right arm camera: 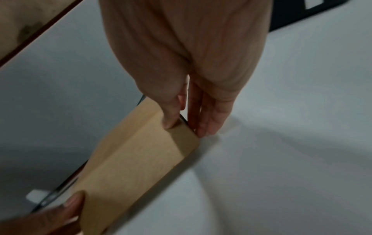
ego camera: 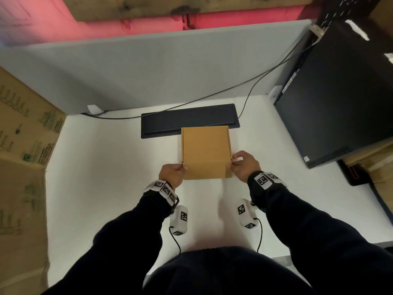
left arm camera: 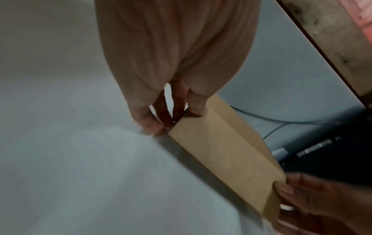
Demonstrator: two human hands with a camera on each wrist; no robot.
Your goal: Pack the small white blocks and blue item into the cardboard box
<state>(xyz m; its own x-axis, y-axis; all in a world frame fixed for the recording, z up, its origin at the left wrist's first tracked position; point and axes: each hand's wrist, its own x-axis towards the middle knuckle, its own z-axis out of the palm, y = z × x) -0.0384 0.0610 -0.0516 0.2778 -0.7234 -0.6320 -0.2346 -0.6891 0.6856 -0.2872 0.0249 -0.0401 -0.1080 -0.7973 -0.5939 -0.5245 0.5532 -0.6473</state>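
Both hands pinch the near corners of the cardboard box [ego camera: 205, 153]: left hand [ego camera: 172, 174] on the left corner, right hand [ego camera: 244, 165] on the right, thumbs on top, fingers on the sides. To seat the front flap squarely, press both corners down evenly together. No print shows on the box; blocks and blue item are unseen, probably inside.

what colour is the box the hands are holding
Plain tan-brown cardboard box, unprinted; clearest in the head view.
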